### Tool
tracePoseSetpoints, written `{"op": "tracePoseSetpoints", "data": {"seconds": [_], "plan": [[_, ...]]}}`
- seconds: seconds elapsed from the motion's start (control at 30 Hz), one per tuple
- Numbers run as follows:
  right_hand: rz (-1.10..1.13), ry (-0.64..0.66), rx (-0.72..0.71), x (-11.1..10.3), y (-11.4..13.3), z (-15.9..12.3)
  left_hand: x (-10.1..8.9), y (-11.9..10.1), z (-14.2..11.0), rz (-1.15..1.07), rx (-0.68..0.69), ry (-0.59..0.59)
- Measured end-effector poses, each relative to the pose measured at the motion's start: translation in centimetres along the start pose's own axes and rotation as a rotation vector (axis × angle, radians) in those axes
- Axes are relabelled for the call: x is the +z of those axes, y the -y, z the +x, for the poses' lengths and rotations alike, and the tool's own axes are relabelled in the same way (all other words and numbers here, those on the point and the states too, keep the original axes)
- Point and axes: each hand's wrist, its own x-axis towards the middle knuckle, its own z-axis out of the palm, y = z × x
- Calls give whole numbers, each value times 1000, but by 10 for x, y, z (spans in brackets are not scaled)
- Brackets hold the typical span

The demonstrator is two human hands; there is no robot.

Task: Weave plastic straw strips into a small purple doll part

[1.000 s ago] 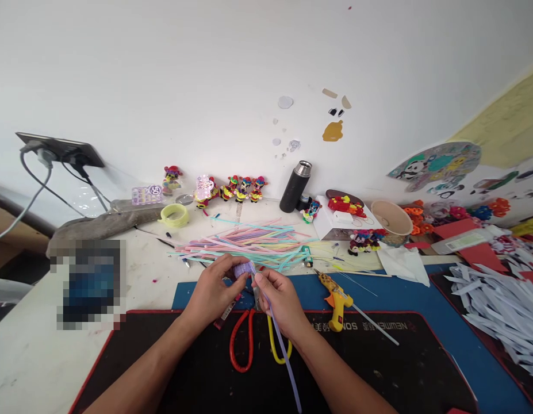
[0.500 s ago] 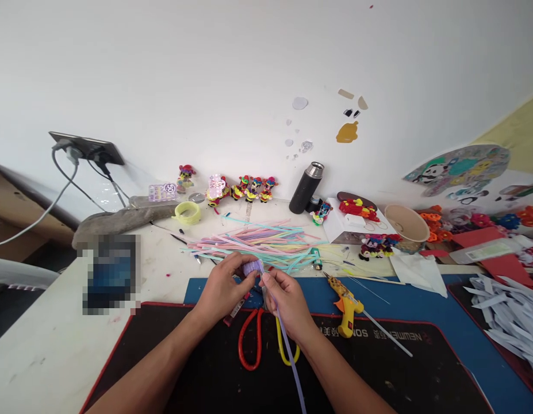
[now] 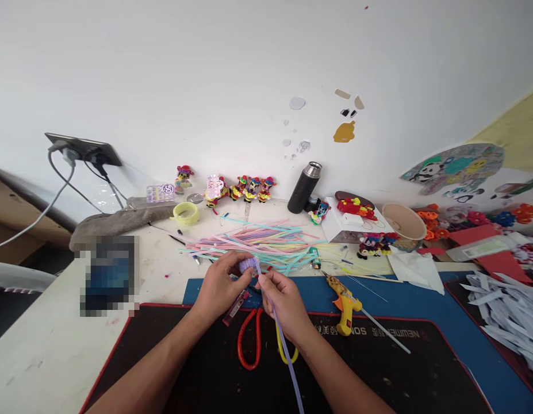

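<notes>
My left hand (image 3: 221, 283) pinches a small lilac coil (image 3: 247, 265) of wound strip above the blue mat. Close beside it, my right hand (image 3: 280, 301) grips the lilac strip (image 3: 287, 359) that runs from the coil down toward me over the black mat (image 3: 404, 368). Under my hands lie scissors (image 3: 257, 339) with one red and one yellow handle loop. A loose heap of pastel strips (image 3: 257, 241) lies just beyond my fingers.
A yellow glue gun (image 3: 344, 299) lies right of my hands. A black flask (image 3: 306, 187), small colourful figures (image 3: 249, 188), a paper cup (image 3: 403, 224) and a tape roll (image 3: 185, 213) stand along the wall. White paper strips (image 3: 507, 310) are piled at the right. Cables hang from a wall socket (image 3: 83, 148).
The view shifted slightly. Both hands stay together on the lilac coil, with the fingers turning it a little; the strip still trails toward me.
</notes>
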Motion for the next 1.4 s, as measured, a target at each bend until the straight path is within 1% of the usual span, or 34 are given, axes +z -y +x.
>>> {"op": "tracePoseSetpoints", "data": {"seconds": [0.2, 0.33, 0.43, 0.53, 0.83, 1.17, 1.4], "plan": [[16, -10, 21, 4, 3, -2, 2, 6, 0, -60, -72, 13], [11, -10, 10, 4, 3, -1, 4, 10, 0, -214, -176, 36], [13, -7, 3, 3, 1, 0, 4, 8, 1, -332, -264, 48], [16, -7, -2, 2, -1, 0, 3, 4, 2, -404, -327, 58], [19, -4, -5, 1, -1, 0, 5, -2, 3, -568, -448, 80], [-27, 10, -48, -3, -4, 6, 5, -6, 1, -709, -488, 110], [-55, 16, -68, -6, -4, 8, 2, -8, 2, -745, -509, 128]]}}
